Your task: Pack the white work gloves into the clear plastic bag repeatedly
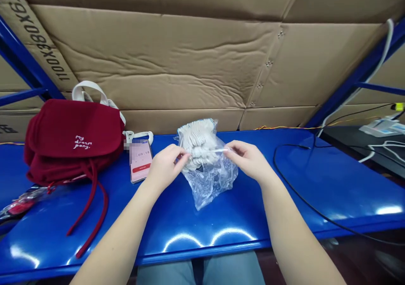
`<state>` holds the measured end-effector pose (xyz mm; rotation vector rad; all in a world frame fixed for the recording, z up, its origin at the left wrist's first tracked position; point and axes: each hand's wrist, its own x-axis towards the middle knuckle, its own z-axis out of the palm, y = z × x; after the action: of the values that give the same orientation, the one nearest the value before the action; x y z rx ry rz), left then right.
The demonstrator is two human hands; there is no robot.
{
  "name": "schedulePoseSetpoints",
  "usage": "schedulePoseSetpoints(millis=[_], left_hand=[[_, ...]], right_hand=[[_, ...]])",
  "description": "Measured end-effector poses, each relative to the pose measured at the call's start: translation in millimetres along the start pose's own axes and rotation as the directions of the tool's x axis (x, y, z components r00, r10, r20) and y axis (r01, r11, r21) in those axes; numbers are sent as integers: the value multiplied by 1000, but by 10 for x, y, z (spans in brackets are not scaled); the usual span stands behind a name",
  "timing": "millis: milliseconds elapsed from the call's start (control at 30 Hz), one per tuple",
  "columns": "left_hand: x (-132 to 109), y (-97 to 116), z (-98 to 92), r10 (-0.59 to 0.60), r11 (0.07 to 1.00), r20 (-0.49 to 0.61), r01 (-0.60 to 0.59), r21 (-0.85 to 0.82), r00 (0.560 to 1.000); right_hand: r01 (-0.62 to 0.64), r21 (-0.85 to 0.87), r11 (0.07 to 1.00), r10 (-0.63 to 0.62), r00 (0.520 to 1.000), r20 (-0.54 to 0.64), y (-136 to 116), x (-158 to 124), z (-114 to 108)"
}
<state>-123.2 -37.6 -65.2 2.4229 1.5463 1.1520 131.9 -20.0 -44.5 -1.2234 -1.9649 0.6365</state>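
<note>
A clear plastic bag (209, 179) filled with several white plastic pieces lies on the blue table (177, 226) in the middle. My left hand (166, 164) is closed in a pinch at the bag's left side. My right hand (248, 158) is closed in a pinch at its right side. Between the two hands runs a thin white strip (218, 150), which both hands pinch at its ends, just above the bag. The white pieces (198, 141) bunch up in the bag's far end.
A dark red cloth bag (71, 139) with white handles sits at the left, a phone (141, 160) beside it. A black cable (303, 200) loops over the table's right part. Cardboard (190, 57) walls off the back. A power strip (381, 128) lies far right.
</note>
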Motion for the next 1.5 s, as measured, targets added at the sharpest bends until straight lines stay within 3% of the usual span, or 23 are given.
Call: schedulePoseSetpoints(millis=[67, 133, 200, 300, 367, 467, 500, 533, 567, 600, 633, 667, 767, 833, 867, 933, 1000, 1067, 1167, 1233, 1300, 1367, 1500], left_hand=[[-23, 63, 6, 6, 1000, -163, -7, -6, 987], [-66, 195, 64, 49, 999, -245, -52, -7, 968], [-114, 356, 157, 112, 994, -206, -111, 16, 972], [-141, 512, 256, 88, 988, -77, -77, 136, 993], [-116, 495, 240, 36, 979, -58, -23, 203, 998], [-52, 351, 120, -28, 985, -154, 54, 165, 988], [-33, 304, 76, -61, 991, -191, 82, 104, 980], [-18, 269, 38, -102, 994, -211, 108, 16, 972], [-5, 249, 8, -155, 986, -208, 137, -100, 966], [6, 243, -13, -218, 955, -177, 172, -243, 960], [16, 246, -28, -285, 888, -124, 213, -408, 950], [28, 255, -39, -348, 775, -44, 260, -576, 936], [73, 268, -76, -440, 238, 226, 356, -904, 869], [103, 247, -97, -426, -74, 346, 348, -934, 836], [113, 232, -100, -411, -173, 381, 340, -924, 828], [120, 214, -81, -407, -263, 417, 333, -906, 812], [110, 223, -37, -435, -251, 418, 339, -907, 797], [88, 255, 7, -460, -177, 388, 346, -921, 798], [51, 305, 30, -404, -50, 337, 347, -936, 850], [29, 329, 23, -358, -24, 337, 352, -936, 871], [4, 357, 26, -315, -54, 360, 362, -930, 878], [-29, 401, 59, -253, -87, 397, 388, -918, 882], [-107, 513, 174, -133, -61, 467, 463, -884, 874]], right_hand=[[-19, 94, 995, 25, 997, -67, -30, -10, -44], [-7, 101, 995, 15, 996, -88, -61, -18, -40], [38, 85, 996, -33, 997, -65, -78, -11, 4], [118, 90, 989, -117, 993, -16, -77, 19, 72], [122, 81, 989, -108, 983, -151, -101, 15, 77], [86, 125, 988, -26, 907, -420, -281, -116, 60], [96, 156, 983, -24, 912, -409, -380, -198, 73], [153, 176, 973, -91, 945, -315, -489, -293, 105], [222, 188, 957, -202, 972, -118, -595, -390, 157], [277, 195, 941, -294, 954, 63, -686, -479, 227], [327, 163, 931, -353, 922, 162, -751, -551, 309], [365, 90, 927, -376, 910, 175, -784, -597, 392], [274, -235, 932, -293, 955, -46, -695, -579, 558], [183, -359, 915, -260, 949, -179, -570, -496, 559], [160, -396, 904, -261, 941, -217, -523, -459, 538], [151, -427, 891, -269, 936, -229, -499, -420, 499], [178, -427, 887, -274, 946, -175, -561, -426, 505], [251, -406, 878, -317, 943, -103, -657, -445, 564], [350, -385, 854, -390, 920, -29, -730, -408, 667], [282, -359, 890, -308, 951, -16, -690, -329, 685], [158, -303, 940, -179, 983, -44, -595, -238, 651], [95, -220, 971, -128, 981, -145, -485, -167, 592], [261, -214, 941, -319, 894, -315, -325, -76, 504]])
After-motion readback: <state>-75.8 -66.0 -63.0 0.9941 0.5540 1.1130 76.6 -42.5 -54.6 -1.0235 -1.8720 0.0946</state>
